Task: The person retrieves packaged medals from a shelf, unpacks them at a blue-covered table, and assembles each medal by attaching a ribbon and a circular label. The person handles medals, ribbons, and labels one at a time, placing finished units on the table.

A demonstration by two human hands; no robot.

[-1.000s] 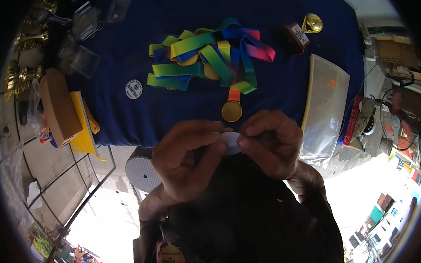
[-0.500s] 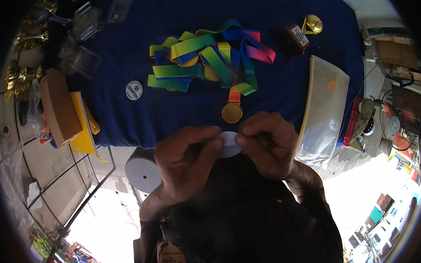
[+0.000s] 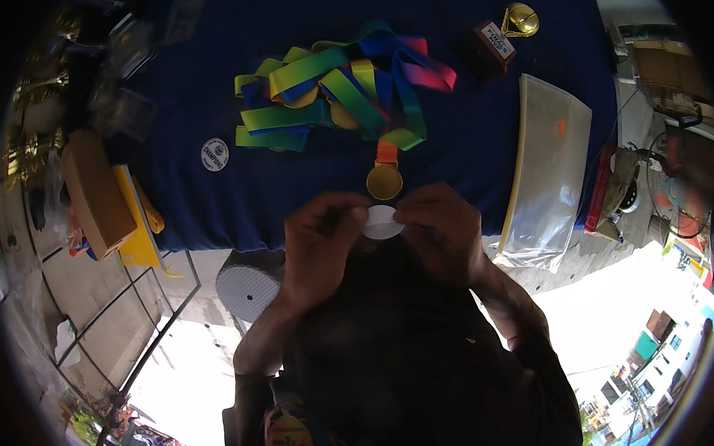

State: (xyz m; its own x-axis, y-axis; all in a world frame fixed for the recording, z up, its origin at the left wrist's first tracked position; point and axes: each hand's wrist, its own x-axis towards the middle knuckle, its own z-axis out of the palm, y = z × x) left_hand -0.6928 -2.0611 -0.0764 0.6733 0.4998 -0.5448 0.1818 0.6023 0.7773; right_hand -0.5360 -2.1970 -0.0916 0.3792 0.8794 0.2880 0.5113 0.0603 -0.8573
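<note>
Between my two hands, close to the table's near edge, is a round white sticker [image 3: 383,224] with its blank side up and a line across it. My left hand [image 3: 317,241] pinches its left edge between thumb and fingers, and my right hand [image 3: 445,230] pinches the right edge. Just beyond it a gold medal [image 3: 384,182] lies flat on the cloth, its orange ribbon end running away from me. Farther back is a heap of medals with green, blue and pink ribbons [image 3: 299,75]. A printed round sticker [image 3: 215,155] lies to the left.
A dark blue cloth [image 3: 185,201] covers the table. On the right lies a clear plastic packet [image 3: 549,167], with a small trophy [image 3: 493,47] behind it. Far left are clear cases [image 3: 129,113], a cardboard box [image 3: 98,194] and a yellow folder [image 3: 141,223]. A round grey stool [image 3: 247,288] stands below.
Both hands and the sticker sit slightly higher in the picture, nearer the medal. The table's things have shifted a little left and up in view. Both hands still grip the sticker.
</note>
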